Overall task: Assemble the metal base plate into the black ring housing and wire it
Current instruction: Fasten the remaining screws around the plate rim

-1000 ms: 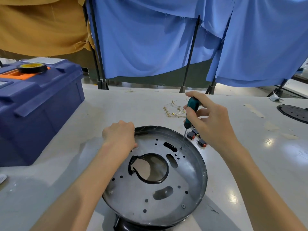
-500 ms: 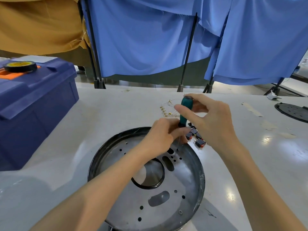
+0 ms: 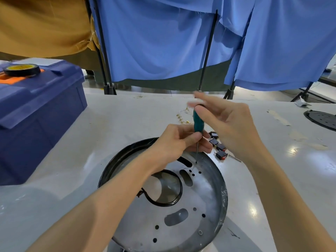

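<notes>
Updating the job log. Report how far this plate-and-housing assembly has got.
Done: the metal base plate sits inside the black ring housing, one screw already near its edge. In hand: the left hand pinches the screwdriver, tip at a far hole; the right hand is blurred at the handle top. To do: other holes empty, rocker switches and wire terminals lie loose on the table.

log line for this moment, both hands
left hand: pinches screwdriver low on handle | right hand: at handle top, grip unclear | tip: on metal base plate near far rim | plate: in black ring housing
</notes>
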`<state>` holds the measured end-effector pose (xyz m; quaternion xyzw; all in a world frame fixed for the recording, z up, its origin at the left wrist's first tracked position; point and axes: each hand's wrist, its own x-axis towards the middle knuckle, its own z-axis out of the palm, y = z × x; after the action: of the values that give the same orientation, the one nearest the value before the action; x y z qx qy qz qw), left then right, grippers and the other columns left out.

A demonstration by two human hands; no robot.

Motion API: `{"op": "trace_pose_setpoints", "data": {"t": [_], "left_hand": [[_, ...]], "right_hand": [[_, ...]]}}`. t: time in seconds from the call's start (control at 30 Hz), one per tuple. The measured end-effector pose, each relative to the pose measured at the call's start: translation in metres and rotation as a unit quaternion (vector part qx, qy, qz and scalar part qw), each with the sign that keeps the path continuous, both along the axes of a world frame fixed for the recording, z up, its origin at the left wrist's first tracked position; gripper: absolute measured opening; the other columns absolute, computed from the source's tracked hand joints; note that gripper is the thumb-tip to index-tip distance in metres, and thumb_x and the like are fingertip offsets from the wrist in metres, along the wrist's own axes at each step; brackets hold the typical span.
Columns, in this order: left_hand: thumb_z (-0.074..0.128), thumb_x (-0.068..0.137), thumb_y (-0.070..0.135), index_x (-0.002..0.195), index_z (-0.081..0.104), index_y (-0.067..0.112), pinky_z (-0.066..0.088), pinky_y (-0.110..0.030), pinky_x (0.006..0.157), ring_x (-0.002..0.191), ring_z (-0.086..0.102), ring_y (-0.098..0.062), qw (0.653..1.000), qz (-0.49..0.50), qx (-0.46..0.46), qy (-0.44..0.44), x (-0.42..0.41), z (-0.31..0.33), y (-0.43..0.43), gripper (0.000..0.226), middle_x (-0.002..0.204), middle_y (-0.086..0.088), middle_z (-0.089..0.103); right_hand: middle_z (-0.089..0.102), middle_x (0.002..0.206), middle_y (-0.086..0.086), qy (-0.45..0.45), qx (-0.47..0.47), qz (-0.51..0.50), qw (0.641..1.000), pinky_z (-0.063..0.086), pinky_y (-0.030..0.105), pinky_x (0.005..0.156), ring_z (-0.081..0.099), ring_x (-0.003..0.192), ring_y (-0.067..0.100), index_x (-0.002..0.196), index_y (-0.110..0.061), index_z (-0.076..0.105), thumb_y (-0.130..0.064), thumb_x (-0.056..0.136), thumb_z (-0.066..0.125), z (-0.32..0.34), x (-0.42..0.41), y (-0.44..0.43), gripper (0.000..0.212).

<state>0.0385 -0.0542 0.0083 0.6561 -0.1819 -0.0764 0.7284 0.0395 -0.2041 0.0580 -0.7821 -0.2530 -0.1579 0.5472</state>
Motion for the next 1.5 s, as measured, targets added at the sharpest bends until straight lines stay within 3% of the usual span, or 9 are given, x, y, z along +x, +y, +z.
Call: {"op": "trace_pose_setpoints", "data": {"t": [0.13,0.3,0.47,0.73,0.9,1.13,1.23,1.37,1.5], "left_hand": [[0.055,0.097,0.005,0.112,0.059,-0.003,0.057,-0.025,0.076,0.085,0.074,-0.028,0.999,0.016,-0.039,0.011,-0.002,0.001,-0.005,0.017,0.09,-0.016,0.075],[0.058,0.094,0.003,0.106,0.066,-0.003,0.056,-0.021,0.072,0.079,0.075,-0.022,0.999,0.007,-0.04,-0.008,-0.003,-0.001,-0.01,0.015,0.084,-0.008,0.076],[0.045,0.103,0.011,0.108,0.064,-0.008,0.055,-0.025,0.081,0.086,0.073,-0.025,1.0,-0.004,-0.014,-0.011,-0.003,-0.006,-0.01,0.028,0.09,-0.017,0.072],[0.064,0.091,0.004,0.106,0.066,-0.007,0.058,-0.027,0.076,0.081,0.074,-0.028,0.998,0.031,-0.055,0.009,0.003,-0.008,-0.012,0.019,0.091,-0.014,0.075],[0.044,0.102,0.012,0.107,0.067,-0.002,0.056,-0.026,0.085,0.095,0.072,-0.032,0.998,-0.011,-0.058,0.032,0.004,-0.012,-0.006,0.027,0.097,-0.016,0.075],[0.074,0.076,0.017,0.101,0.071,0.002,0.058,-0.029,0.077,0.086,0.073,-0.032,0.994,0.042,-0.091,0.031,0.005,-0.007,-0.002,0.029,0.092,-0.013,0.075],[0.066,0.087,0.006,0.098,0.073,0.003,0.058,-0.026,0.076,0.084,0.074,-0.028,0.996,0.037,-0.082,0.018,0.004,-0.007,-0.002,0.013,0.09,-0.011,0.076],[0.05,0.099,0.008,0.106,0.07,0.003,0.056,-0.025,0.083,0.093,0.073,-0.027,0.998,-0.005,-0.054,0.014,0.002,-0.008,0.002,0.022,0.098,-0.012,0.075],[0.061,0.092,0.005,0.103,0.068,0.0,0.059,-0.03,0.081,0.092,0.073,-0.033,0.995,0.014,-0.091,0.032,0.002,-0.006,0.003,0.014,0.097,-0.013,0.075]], "right_hand": [[0.075,0.08,0.007,-0.032,0.044,-0.024,0.998,0.061,0.034,0.078,0.074,0.079,0.017,0.091,-0.004,0.074,-0.012,0.089,0.071,-0.003,-0.001,0.005,0.008],[0.064,0.062,-0.004,-0.085,-0.021,-0.17,0.982,0.054,0.027,0.062,0.059,0.059,0.01,0.073,-0.012,0.066,-0.035,0.08,0.08,-0.014,-0.001,0.008,0.027],[0.076,0.104,0.001,0.051,0.059,0.102,0.992,0.059,0.026,0.079,0.074,0.095,0.017,0.123,-0.014,0.064,-0.016,0.096,0.062,-0.007,0.004,-0.006,0.028],[0.071,0.071,0.007,-0.037,-0.018,-0.135,0.99,0.055,0.041,0.067,0.068,0.068,0.025,0.079,-0.011,0.072,-0.062,0.07,0.065,-0.014,-0.002,0.007,0.052],[0.074,0.111,0.002,0.068,0.025,0.116,0.991,0.059,0.03,0.086,0.072,0.099,0.015,0.13,-0.023,0.059,-0.027,0.094,0.061,-0.001,0.002,-0.009,0.037],[0.069,0.068,0.002,-0.057,0.055,-0.068,0.995,0.058,0.033,0.066,0.067,0.065,0.021,0.079,-0.01,0.073,-0.027,0.078,0.082,-0.015,0.004,0.015,0.02],[0.066,0.065,0.005,-0.037,0.025,-0.091,0.995,0.053,0.031,0.061,0.062,0.061,0.021,0.077,-0.009,0.071,-0.035,0.074,0.084,-0.016,0.005,0.017,0.029],[0.076,0.102,0.003,0.07,0.082,0.116,0.987,0.06,0.031,0.079,0.074,0.093,0.016,0.114,-0.017,0.068,-0.017,0.092,0.067,-0.007,0.005,0.001,0.022],[0.075,0.086,0.009,-0.023,0.059,0.033,0.997,0.059,0.045,0.08,0.073,0.085,0.029,0.09,-0.009,0.074,-0.014,0.088,0.073,-0.006,0.005,0.005,0.006]]}}
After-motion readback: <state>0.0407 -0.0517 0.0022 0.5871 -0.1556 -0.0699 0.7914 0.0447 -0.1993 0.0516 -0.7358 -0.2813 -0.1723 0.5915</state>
